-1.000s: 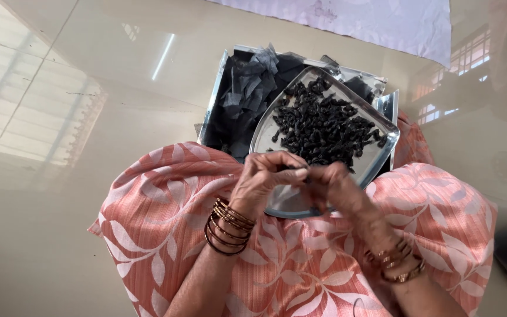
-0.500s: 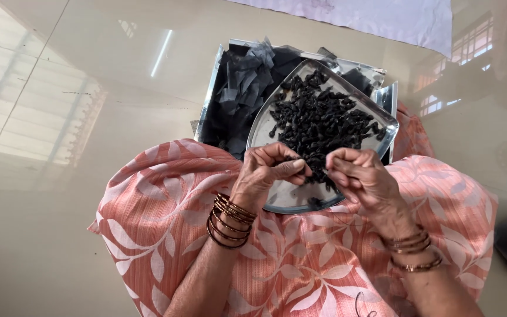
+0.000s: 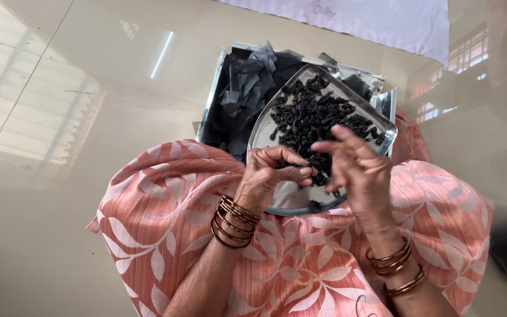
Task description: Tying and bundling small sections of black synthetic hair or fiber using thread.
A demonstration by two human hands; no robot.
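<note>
A steel plate (image 3: 291, 198) rests on my lap, piled with several small dark rolled pieces (image 3: 318, 117). My left hand (image 3: 271, 173) hovers over the plate's near edge, fingers curled and thumb pinched on one small dark piece. My right hand (image 3: 356, 170) is beside it on the right, fingers spread and stretched toward the pile, holding nothing that I can see. Both wrists wear metal bangles.
Behind the plate a rectangular steel tray (image 3: 211, 100) holds several dark squarish leaf cuttings (image 3: 247, 88). My lap is covered by pink cloth with a white leaf pattern (image 3: 165, 205). A white cloth (image 3: 377, 20) lies on the glossy floor at the back.
My hands were joined on one piece a second ago. They have come apart, and the right hand has opened and reached up toward the pile.
</note>
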